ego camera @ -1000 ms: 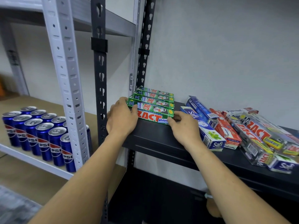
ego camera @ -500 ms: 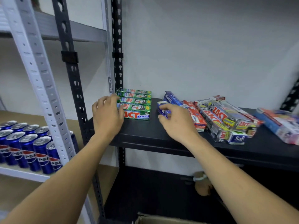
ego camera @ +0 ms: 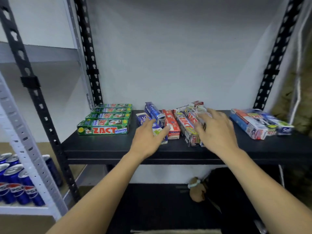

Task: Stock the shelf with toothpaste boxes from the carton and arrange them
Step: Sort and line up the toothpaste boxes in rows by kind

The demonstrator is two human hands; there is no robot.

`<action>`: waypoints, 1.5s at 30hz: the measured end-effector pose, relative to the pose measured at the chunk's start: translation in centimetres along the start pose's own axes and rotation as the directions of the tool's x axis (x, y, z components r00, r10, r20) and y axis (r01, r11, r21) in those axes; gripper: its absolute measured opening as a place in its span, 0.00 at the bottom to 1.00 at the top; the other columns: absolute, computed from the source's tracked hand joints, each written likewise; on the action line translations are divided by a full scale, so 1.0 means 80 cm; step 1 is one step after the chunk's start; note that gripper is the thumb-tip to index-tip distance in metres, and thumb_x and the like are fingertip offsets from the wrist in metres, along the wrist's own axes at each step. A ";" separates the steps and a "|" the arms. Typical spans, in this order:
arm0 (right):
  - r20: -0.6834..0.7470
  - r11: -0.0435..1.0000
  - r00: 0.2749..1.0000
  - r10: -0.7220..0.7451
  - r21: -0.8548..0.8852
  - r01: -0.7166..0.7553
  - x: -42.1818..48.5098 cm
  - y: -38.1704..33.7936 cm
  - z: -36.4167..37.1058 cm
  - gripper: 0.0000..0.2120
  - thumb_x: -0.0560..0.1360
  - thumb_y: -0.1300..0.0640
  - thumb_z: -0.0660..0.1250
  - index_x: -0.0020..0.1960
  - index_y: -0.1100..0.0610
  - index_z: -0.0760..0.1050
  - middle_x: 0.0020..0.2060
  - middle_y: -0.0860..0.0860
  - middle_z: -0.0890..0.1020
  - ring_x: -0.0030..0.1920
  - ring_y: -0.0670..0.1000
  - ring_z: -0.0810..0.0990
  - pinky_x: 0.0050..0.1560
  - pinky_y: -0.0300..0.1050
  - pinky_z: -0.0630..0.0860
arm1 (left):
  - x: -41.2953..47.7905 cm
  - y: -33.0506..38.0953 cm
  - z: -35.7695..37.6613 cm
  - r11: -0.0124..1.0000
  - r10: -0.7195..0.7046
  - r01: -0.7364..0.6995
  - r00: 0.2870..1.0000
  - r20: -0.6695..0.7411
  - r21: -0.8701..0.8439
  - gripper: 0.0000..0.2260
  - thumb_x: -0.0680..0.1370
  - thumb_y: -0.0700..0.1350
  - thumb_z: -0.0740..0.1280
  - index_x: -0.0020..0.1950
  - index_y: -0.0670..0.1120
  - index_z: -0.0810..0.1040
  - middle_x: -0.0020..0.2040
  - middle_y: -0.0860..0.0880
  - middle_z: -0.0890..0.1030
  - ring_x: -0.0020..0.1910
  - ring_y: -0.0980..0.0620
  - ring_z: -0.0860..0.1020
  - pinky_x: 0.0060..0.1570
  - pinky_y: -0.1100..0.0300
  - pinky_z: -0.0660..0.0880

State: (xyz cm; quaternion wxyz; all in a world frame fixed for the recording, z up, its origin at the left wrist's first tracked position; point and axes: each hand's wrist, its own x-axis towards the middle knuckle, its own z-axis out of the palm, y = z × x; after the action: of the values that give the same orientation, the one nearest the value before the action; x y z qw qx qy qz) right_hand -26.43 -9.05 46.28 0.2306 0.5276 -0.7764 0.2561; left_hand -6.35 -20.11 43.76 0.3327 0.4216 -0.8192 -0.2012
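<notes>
Several green Zact toothpaste boxes (ego camera: 105, 121) lie neatly side by side at the left end of the black shelf (ego camera: 108, 147). In the middle lies a loose pile of blue, red and clear-wrapped boxes (ego camera: 172, 123). My left hand (ego camera: 148, 137) reaches over the blue-and-white Safi box (ego camera: 158, 130) at the pile's left, fingers spread and relaxed. My right hand (ego camera: 216, 130) hovers over the clear-wrapped Zact packs (ego camera: 189, 124) on the pile's right, fingers spread; contact is blurred. Another bundle of boxes (ego camera: 258, 123) lies at the shelf's right end.
Black slotted uprights (ego camera: 36, 97) frame the shelf. A white rack on the left holds several Pepsi cans (ego camera: 18, 186). A brown object (ego camera: 196, 190) sits on the lower black shelf. A carton edge (ego camera: 175, 231) shows at the bottom.
My left hand left the green Zact stack and moved right to the blue Safi box. My right hand moved right from that box to the clear-wrapped packs. The view shifted right.
</notes>
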 end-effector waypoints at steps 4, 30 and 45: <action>0.093 0.986 0.995 0.036 0.159 -0.051 -0.004 0.024 0.007 0.19 0.80 0.45 0.59 0.69 0.49 0.73 0.66 0.54 0.76 0.64 0.59 0.74 0.59 0.52 0.74 | -0.009 -0.001 0.028 0.980 -0.040 0.037 0.999 0.007 0.197 0.40 0.74 0.72 0.60 0.79 0.52 0.59 0.81 0.50 0.54 0.78 0.47 0.58 0.72 0.47 0.64; -0.092 0.939 0.966 0.240 0.275 -0.207 -0.010 0.167 0.007 0.20 0.79 0.53 0.66 0.68 0.58 0.74 0.65 0.56 0.77 0.64 0.61 0.75 0.61 0.54 0.73 | 0.025 0.088 0.056 0.818 -0.065 0.144 0.985 -0.160 0.557 0.19 0.77 0.62 0.58 0.57 0.54 0.81 0.45 0.50 0.83 0.50 0.49 0.80 0.71 0.40 0.52; 0.145 0.984 0.974 -0.177 0.033 0.174 -0.040 0.003 0.017 0.30 0.76 0.33 0.55 0.71 0.49 0.69 0.60 0.54 0.80 0.68 0.58 0.69 0.73 0.59 0.56 | 0.012 0.107 0.023 0.993 -0.113 0.117 0.911 -0.397 -0.015 0.18 0.71 0.62 0.71 0.54 0.54 0.86 0.41 0.49 0.86 0.46 0.46 0.83 0.48 0.55 0.78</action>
State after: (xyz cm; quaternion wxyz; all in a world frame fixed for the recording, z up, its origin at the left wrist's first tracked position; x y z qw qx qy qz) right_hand -25.69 -7.60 43.15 0.1890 0.6137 -0.7392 0.2030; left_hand -12.81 -16.01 48.04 0.4774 0.5026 -0.7095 -0.1270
